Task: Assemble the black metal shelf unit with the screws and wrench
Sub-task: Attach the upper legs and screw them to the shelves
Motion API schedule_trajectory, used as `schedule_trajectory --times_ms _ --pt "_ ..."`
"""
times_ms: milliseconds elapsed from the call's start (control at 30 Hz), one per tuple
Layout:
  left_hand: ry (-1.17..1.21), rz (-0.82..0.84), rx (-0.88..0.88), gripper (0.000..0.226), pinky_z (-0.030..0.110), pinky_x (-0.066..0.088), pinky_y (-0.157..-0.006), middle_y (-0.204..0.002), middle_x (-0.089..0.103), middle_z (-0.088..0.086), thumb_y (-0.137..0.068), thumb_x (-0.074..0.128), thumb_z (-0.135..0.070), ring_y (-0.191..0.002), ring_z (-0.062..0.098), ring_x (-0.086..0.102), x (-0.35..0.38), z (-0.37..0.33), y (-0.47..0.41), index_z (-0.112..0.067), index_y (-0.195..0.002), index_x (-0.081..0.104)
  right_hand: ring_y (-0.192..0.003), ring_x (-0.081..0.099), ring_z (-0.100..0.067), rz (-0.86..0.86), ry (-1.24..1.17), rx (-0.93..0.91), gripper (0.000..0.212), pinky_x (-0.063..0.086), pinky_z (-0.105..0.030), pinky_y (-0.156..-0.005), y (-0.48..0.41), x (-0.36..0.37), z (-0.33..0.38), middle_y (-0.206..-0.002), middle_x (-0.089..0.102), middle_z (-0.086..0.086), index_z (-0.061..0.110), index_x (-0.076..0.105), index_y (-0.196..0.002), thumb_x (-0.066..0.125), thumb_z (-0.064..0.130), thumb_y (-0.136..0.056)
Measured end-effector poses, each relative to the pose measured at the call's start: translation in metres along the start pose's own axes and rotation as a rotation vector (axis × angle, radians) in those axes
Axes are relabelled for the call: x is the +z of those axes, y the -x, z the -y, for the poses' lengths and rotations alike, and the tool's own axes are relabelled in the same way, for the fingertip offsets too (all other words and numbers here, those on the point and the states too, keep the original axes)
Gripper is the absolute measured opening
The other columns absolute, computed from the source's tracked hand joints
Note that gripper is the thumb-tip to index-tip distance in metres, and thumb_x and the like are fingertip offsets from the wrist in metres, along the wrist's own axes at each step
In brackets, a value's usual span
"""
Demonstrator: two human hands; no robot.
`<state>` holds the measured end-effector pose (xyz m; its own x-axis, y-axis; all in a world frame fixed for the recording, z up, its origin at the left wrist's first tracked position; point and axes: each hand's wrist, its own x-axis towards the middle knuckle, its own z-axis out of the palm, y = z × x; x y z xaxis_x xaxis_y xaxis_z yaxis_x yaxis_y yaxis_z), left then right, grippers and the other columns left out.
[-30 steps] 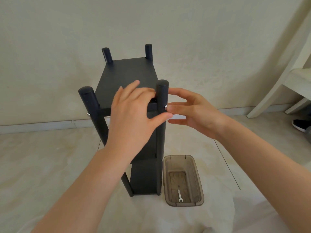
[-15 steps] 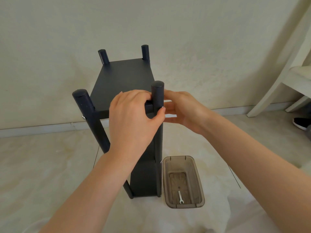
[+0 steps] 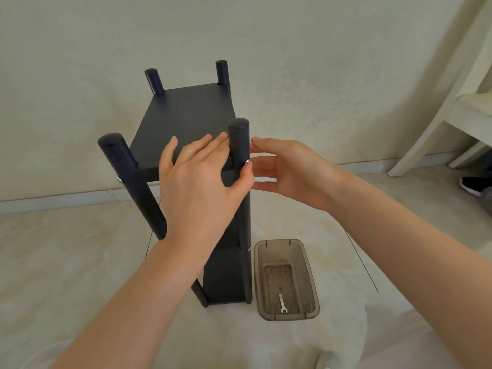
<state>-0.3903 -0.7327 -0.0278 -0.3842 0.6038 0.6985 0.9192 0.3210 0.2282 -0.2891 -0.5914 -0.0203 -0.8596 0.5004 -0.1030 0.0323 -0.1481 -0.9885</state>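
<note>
The black metal shelf unit (image 3: 186, 115) stands upright on the floor with four round posts rising above its top shelf. My left hand (image 3: 197, 182) hovers at the near right post (image 3: 238, 139), fingers straight over the shelf's front edge and the thumb touching the post just below a silver screw (image 3: 247, 161). My right hand (image 3: 287, 169) is on the other side of that post, fingers relaxed and pointing at it, holding nothing. A second screw head (image 3: 119, 179) shows on the near left post. The small silver wrench (image 3: 282, 304) lies in a brown translucent bin (image 3: 311, 286).
The bin sits on the floor against the shelf unit's right foot. A white chair (image 3: 452, 107) stands at the right by the wall, with a black shoe (image 3: 476, 185) under it. White cloth (image 3: 292, 350) covers the floor near me.
Half a second ago both hands were curled against the near right post around the screw. They have opened and drawn slightly away from it; the shelf unit stays put.
</note>
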Motion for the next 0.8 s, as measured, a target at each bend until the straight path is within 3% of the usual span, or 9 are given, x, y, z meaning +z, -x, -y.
schedule_trajectory --times_ms 167,300,467,567,600,700,800 --pt "0.013 0.002 0.003 0.039 0.039 0.037 -0.108 -0.111 0.076 0.000 -0.096 0.056 -0.045 -0.125 0.017 0.061 0.000 0.001 0.000 -0.016 -0.111 0.076 -0.098 0.072 -0.022 -0.083 0.122 0.148 0.028 0.058 -0.038 -0.089 -0.007 -0.021 -0.030 -0.099 0.077 -0.003 0.015 0.072 -0.104 0.054 0.036 -0.100" --pt "0.019 0.013 0.025 0.040 0.040 0.038 -0.106 -0.110 0.076 0.001 -0.097 0.055 -0.046 -0.123 0.019 0.062 0.000 0.002 -0.001 -0.015 -0.112 0.075 -0.095 0.073 -0.025 -0.114 0.309 0.349 0.026 0.060 -0.035 -0.085 -0.025 -0.042 -0.071 -0.102 0.076 -0.007 0.012 0.070 -0.106 0.056 0.032 -0.100" --pt "0.009 -0.016 0.082 0.036 0.045 0.043 -0.102 -0.109 0.076 0.003 -0.100 0.056 -0.042 -0.114 0.024 0.066 0.005 0.006 0.000 -0.013 -0.111 0.074 -0.076 0.066 -0.022 -0.089 0.533 0.614 0.011 0.058 -0.031 -0.073 -0.036 -0.067 -0.159 -0.102 0.072 -0.012 0.011 0.066 -0.094 0.064 0.022 -0.095" --pt "-0.015 -0.054 0.097 0.033 0.044 0.042 -0.098 -0.105 0.075 0.002 -0.100 0.055 -0.040 -0.111 0.025 0.066 0.008 0.007 0.002 -0.012 -0.106 0.073 -0.054 0.058 -0.012 -0.053 0.501 0.732 0.019 0.049 -0.022 -0.055 -0.031 -0.065 -0.220 -0.080 0.062 -0.008 0.010 0.062 -0.078 0.058 0.006 -0.095" --pt "-0.028 -0.067 0.101 0.033 0.044 0.042 -0.097 -0.104 0.075 0.002 -0.101 0.055 -0.039 -0.111 0.025 0.066 0.008 0.007 0.001 -0.012 -0.106 0.072 -0.053 0.056 -0.012 -0.044 0.514 0.759 0.022 0.048 -0.022 -0.054 -0.029 -0.063 -0.242 -0.075 0.057 -0.008 0.009 0.061 -0.075 0.054 0.002 -0.094" --pt "-0.029 -0.074 0.120 0.034 0.046 0.043 -0.096 -0.102 0.074 0.002 -0.102 0.053 -0.039 -0.108 0.027 0.067 0.008 0.008 0.003 -0.011 -0.104 0.072 -0.074 0.062 -0.023 -0.056 0.642 0.775 0.012 0.055 -0.030 -0.070 -0.022 -0.055 -0.298 -0.083 0.060 -0.013 0.001 0.064 -0.087 0.052 0.001 -0.090" --pt "-0.012 -0.054 0.125 0.035 0.052 0.048 -0.090 -0.094 0.073 0.005 -0.103 0.053 -0.037 -0.100 0.032 0.069 0.008 0.008 -0.002 -0.007 -0.100 0.071 -0.077 0.057 -0.025 0.029 0.779 0.805 0.014 0.047 -0.026 -0.064 -0.018 -0.053 -0.341 -0.080 0.057 -0.010 0.006 0.057 -0.081 0.051 0.005 -0.094"
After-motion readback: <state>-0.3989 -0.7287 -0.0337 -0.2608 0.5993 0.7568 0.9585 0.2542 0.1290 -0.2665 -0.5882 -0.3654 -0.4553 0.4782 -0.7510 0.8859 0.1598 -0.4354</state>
